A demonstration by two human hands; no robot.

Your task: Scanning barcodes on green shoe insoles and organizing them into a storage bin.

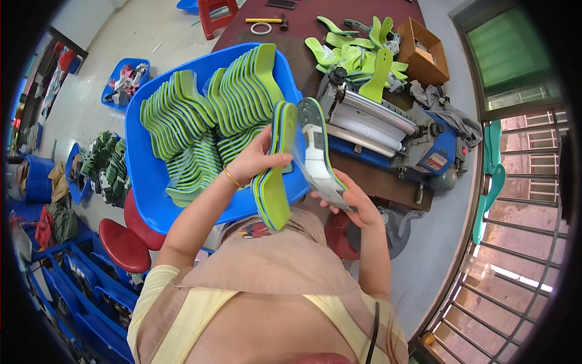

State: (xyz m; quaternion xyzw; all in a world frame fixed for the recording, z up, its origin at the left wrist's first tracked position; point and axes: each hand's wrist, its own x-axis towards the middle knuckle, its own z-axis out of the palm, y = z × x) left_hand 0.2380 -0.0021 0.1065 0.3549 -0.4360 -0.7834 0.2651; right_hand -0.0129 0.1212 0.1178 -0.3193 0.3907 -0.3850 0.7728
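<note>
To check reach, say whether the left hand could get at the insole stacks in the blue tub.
Probably yes: the left hand is near the insole stacks, and the blue tub is open above, though held insoles occupy that hand.

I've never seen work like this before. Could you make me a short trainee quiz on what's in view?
1. True or false: the left hand holds a green stack, and the right hand holds a grey-and-white-faced item.
2. What colour is the tub holding rows of green curved pieces? A) red B) blue C) yellow
3. Fill in: in the picture, the roller machine stands to the ____ of the tub.

Key: 1. True. 2. B. 3. Right.
</note>
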